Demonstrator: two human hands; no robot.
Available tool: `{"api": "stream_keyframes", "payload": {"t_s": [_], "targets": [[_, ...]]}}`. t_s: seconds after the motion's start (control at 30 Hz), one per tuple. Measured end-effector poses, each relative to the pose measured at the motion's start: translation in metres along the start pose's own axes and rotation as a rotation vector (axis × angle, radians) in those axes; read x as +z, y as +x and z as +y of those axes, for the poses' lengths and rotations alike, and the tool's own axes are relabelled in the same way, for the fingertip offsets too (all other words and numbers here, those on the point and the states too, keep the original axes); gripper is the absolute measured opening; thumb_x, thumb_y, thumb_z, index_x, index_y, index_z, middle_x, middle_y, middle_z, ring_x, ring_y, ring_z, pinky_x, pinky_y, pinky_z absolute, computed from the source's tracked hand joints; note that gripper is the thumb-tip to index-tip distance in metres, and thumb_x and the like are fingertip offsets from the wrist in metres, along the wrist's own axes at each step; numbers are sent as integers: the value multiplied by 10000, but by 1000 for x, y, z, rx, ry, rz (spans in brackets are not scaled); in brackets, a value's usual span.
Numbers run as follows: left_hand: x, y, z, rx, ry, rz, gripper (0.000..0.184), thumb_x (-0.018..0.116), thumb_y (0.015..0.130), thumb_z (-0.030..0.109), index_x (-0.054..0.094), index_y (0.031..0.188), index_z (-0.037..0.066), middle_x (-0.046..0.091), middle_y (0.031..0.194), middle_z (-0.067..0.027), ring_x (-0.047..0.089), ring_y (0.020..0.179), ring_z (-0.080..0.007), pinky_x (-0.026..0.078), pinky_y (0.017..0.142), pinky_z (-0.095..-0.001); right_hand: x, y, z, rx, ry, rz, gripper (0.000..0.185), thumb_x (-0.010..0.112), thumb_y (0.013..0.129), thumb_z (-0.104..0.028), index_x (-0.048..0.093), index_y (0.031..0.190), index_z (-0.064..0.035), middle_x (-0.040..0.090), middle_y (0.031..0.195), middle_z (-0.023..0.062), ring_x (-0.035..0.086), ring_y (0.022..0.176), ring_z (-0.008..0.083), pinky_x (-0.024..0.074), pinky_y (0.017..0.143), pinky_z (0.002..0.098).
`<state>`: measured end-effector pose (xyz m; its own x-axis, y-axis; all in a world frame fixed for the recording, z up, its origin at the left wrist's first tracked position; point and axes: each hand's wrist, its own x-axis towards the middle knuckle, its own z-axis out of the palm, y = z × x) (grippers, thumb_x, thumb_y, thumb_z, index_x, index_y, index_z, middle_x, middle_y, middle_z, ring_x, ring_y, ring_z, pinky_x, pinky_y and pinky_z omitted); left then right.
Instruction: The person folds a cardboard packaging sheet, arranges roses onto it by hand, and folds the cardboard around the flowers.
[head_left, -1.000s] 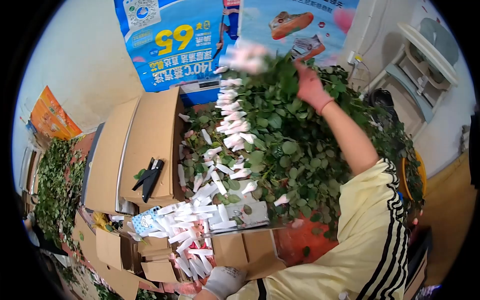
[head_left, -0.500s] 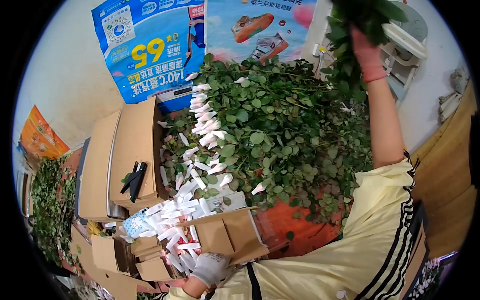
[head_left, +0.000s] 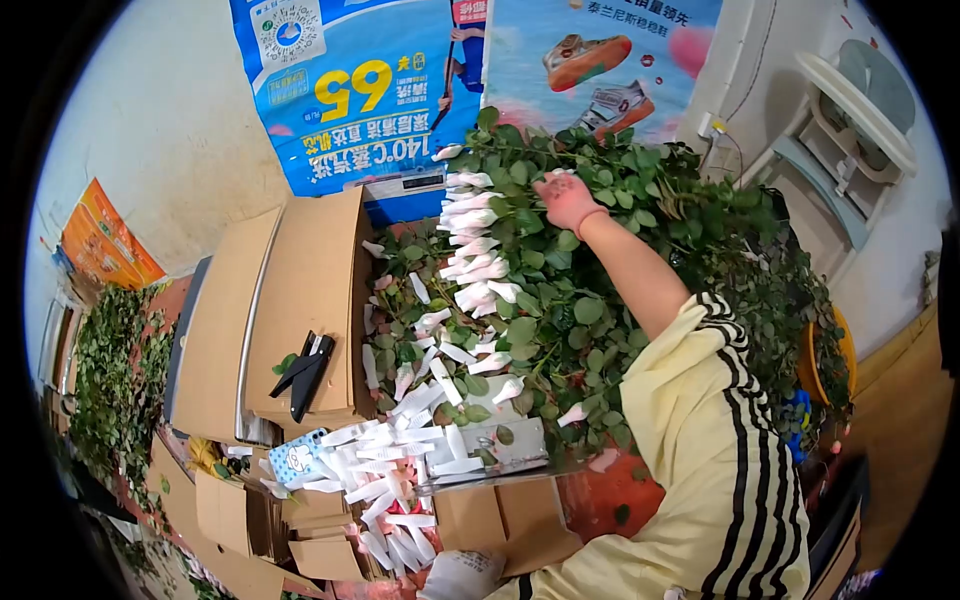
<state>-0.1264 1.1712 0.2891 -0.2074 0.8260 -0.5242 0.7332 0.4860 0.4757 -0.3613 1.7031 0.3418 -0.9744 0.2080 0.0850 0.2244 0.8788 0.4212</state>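
My right hand (head_left: 572, 203), in a pink glove, reaches onto a broad pile of leafy rose stems (head_left: 590, 300). Its fingers are bent and close together among the leaves, and what they grip is hidden. Just left of it, rose heads in white sleeves (head_left: 475, 220) line the edge of the pile. My left hand (head_left: 460, 575), in a whitish glove, is at the bottom edge beside a cardboard flap (head_left: 500, 520); its fingers are hidden. Near it lies a heap of loose white sleeves (head_left: 390, 465).
Cardboard sheets (head_left: 310, 290) stand at left with a black stapler (head_left: 312, 375) on them. A blue patterned phone (head_left: 298, 458) lies by the sleeves. At right are a high chair (head_left: 855, 150) and a yellow tub (head_left: 845, 350). Posters (head_left: 370, 90) hang behind.
My right hand has come down leftward from the upper right onto the pile; the leafy bunch it held is no longer in it. The view has shifted, and my left hand sits lower in it.
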Motion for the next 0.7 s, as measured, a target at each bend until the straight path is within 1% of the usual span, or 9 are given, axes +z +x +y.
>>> {"api": "stream_keyframes", "payload": {"t_s": [0.03,0.13,0.23,0.37,0.47,0.53,0.6,0.63,0.7], "targets": [[4,1,-2,-12,-38,17,290,520,807,333,643,866,77,662,849,-139,648,783,-284,508,653,-400,7,-3,2,-7,0,-5,314,476,785,-134,488,1096,-96,549,1062,112,553,1002,251,420,841,384],[8,6,-7,-40,-133,70,238,536,795,295,634,868,90,666,839,-123,652,767,-269,507,634,-387,18,-10,3,283,147,121,459,454,796,-152,417,1242,-49,511,1197,164,497,1109,288,377,925,378],[2,6,-2,-57,-116,73,205,540,790,268,631,864,101,669,827,-112,656,749,-259,505,616,-380,10,-7,9,365,248,-89,632,462,807,-178,247,1376,-9,432,1331,177,447,1184,319,354,967,390],[5,4,-4,-38,-29,66,218,517,803,273,639,864,102,670,822,-109,657,743,-255,505,612,-385,-9,-11,22,316,326,-187,580,468,808,-173,324,1350,-23,469,1309,167,494,1151,289,406,929,376],[-1,2,0,-38,30,106,231,534,796,288,642,877,100,673,837,-105,658,772,-253,509,634,-380,-13,-30,36,329,363,-26,487,488,800,-166,455,1273,-54,534,1231,163,536,1096,285,439,892,368],[2,3,0,-39,86,103,232,555,785,295,645,877,102,675,840,-101,659,787,-255,512,645,-378,-25,-53,51,374,497,296,401,504,795,-174,543,1183,-79,580,1152,153,556,1052,295,447,879,374],[14,15,-11,27,106,-130,339,520,816,403,624,928,100,652,903,-125,645,793,-304,493,669,-441,-29,-72,77,207,632,382,362,529,792,-205,573,1134,-97,597,1112,145,564,1030,292,445,885,378],[7,13,-6,33,104,-134,339,520,816,403,624,928,100,652,903,-125,645,793,-304,493,669,-441,-53,-99,69,201,627,346,402,570,773,-201,553,1153,-71,586,1133,148,555,1042,303,435,900,378],[-14,12,5,20,169,-195,343,503,831,404,614,945,100,656,884,-117,648,802,-299,493,673,-444,-19,-117,68,112,529,398,437,590,756,-191,539,1170,-59,575,1149,150,543,1061,304,426,914,372]]}}
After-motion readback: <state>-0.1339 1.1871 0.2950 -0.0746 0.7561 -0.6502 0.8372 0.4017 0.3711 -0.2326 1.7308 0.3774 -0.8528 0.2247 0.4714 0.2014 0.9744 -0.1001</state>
